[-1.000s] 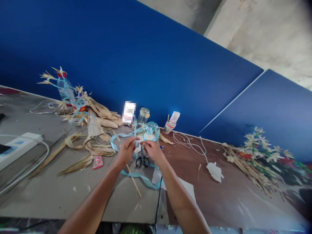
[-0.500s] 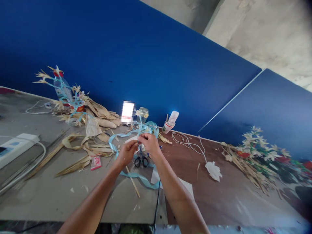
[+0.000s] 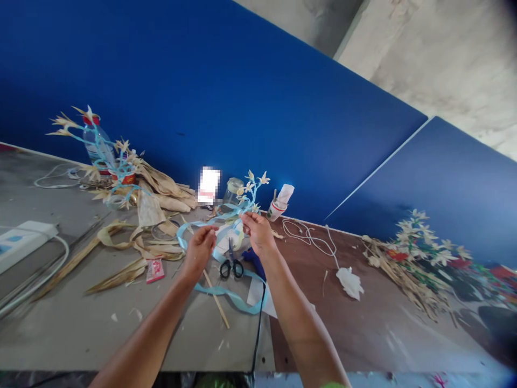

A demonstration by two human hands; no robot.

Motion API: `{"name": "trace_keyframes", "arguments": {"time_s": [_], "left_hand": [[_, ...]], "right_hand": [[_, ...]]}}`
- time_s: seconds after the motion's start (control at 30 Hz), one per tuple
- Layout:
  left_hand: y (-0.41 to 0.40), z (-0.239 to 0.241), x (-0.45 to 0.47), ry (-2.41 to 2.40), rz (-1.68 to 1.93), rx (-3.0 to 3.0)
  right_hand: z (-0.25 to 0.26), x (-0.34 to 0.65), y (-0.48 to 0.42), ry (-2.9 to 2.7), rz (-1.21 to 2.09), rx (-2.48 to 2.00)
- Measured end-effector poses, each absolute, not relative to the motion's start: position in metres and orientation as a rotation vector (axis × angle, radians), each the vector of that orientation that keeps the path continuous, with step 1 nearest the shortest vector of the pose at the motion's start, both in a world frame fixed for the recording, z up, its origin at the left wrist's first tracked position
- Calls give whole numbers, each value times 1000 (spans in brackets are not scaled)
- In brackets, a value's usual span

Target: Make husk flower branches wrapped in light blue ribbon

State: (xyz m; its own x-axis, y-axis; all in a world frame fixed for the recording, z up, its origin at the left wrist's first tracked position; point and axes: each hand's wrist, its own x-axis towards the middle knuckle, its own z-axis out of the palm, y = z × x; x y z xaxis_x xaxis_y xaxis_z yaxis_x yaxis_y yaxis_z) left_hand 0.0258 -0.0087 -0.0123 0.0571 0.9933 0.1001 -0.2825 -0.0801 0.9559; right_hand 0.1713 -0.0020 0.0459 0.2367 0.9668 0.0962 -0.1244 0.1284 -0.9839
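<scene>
Blue partition (image 3: 181, 70) closes off the far side; bench (image 3: 121, 345) is grey left, brown right, cluttered. Far right: white flowers (image 3: 418, 237) with dried stalks beside them. Far left: husk pile (image 3: 163, 183), with a bottle (image 3: 89, 148) behind more flowers; power strip (image 3: 24, 245) at left edge. Right hand (image 3: 259, 233), mid-bench, thumb and fingertips pinched on the low end of a blue-stemmed flower branch (image 3: 251, 195), which stands up off the far side of the hand, jar (image 3: 233, 189) just left, cup (image 3: 277, 209) just right. Left hand (image 3: 200, 250) is apart from it, fingers curled, thumb near forefinger; can't tell if it has hold of anything. In the way: blue ribbon (image 3: 180, 235) looped around the work spot, scissors (image 3: 231, 258) lying between the forearms, thin stick (image 3: 218, 304) nearer, small pink packet (image 3: 155, 270) left of them.
</scene>
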Motion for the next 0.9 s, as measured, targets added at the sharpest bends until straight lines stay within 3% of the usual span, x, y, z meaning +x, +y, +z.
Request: {"name": "trace_keyframes", "arguments": {"time_s": [0.9], "left_hand": [[-8,-20,29,951,1294,1331]], "right_hand": [[52,179,-17,-1329,1195,-1164]]}}
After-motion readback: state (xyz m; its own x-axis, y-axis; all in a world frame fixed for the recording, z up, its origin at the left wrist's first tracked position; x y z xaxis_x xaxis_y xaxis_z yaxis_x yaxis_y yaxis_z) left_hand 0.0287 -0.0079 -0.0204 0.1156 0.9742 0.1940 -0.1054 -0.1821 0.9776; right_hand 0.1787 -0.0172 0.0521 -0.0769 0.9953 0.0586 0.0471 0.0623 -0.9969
